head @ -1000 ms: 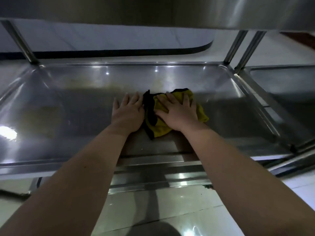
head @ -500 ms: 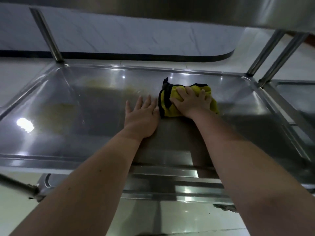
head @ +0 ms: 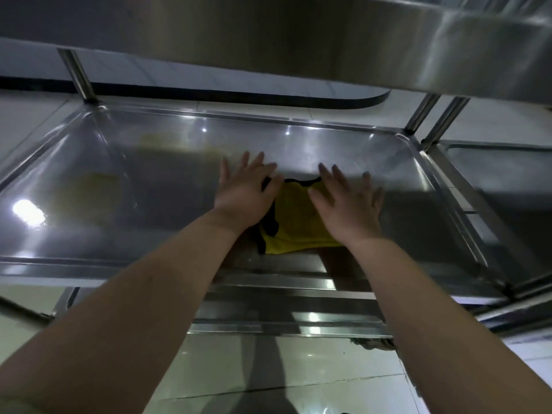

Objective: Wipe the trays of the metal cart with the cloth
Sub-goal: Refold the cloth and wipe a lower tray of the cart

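Pulled nearer, cloth (head: 295, 222) lies half-hidden beneath flat-open left hand (head: 245, 192) and right hand (head: 349, 207).

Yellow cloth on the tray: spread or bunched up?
Mostly spread. The yellow cloth lies flat on the tray, with the left hand and right hand on its sides, fingers straight.

Tray (head: 89, 174): glossy smooth stainless metal. Cloth (head: 298, 222): soft matt yellow fabric. Floor (head: 298, 369): glossy tile.
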`<move>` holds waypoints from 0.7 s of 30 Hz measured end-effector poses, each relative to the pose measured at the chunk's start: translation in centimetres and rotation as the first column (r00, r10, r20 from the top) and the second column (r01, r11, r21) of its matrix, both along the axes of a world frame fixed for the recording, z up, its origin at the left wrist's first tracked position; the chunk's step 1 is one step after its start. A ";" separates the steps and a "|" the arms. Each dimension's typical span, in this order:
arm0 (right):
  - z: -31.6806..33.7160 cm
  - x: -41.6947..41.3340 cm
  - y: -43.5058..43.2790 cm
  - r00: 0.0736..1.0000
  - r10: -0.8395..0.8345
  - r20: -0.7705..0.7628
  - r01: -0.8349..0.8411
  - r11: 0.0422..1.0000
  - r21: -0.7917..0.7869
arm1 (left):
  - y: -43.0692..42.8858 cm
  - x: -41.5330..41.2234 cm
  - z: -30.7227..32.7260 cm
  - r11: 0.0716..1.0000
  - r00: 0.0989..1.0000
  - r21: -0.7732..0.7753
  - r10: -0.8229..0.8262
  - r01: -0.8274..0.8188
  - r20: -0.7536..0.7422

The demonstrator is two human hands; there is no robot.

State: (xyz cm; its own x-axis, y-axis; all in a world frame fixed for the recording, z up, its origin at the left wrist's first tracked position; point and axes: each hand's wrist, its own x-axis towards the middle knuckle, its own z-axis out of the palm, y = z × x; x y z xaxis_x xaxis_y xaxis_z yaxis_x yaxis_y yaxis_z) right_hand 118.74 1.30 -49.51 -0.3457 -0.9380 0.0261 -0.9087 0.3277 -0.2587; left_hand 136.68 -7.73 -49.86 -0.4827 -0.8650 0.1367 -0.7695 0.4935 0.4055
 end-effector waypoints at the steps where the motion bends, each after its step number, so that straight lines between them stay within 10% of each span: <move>1: 0.0 -0.9 0.2 0.996 -0.053 0.075 0.054 0.999 -0.009 | 1.0 -1.6 0.5 0.999 0.998 -0.004 -0.045 0.046 0.033; 6: -1.8 -2.7 -0.3 0.938 -0.104 0.330 0.127 0.991 -0.050 | 6.5 -9.4 -0.1 0.993 0.946 0.093 -0.098 0.073 0.309; 21: -1.6 -0.1 -5.1 0.983 -0.037 0.180 0.019 0.995 0.102 | -1.8 0.7 -1.6 0.999 0.923 -0.039 0.034 -0.020 0.384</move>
